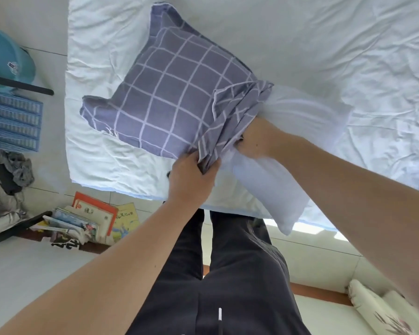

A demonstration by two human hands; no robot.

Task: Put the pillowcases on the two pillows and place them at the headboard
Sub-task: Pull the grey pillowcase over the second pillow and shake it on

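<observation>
Left hand (pixel 191 175) grips the pillowcase (pixel 174 102) hem — pull it over the pillow (pixel 283 189) while the right hand (pixel 254 139), fingers hidden — grasp unclear — pushes deeper.

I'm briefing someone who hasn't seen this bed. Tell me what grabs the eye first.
The grey checked pillowcase stands out mid-frame on the white bed, pulled partway over a white pillow whose bare end hangs over the near edge. The left hand grips the case's bunched opening, while the right hand reaches under that opening against the pillow. Books lie piled on the floor at lower left.
</observation>
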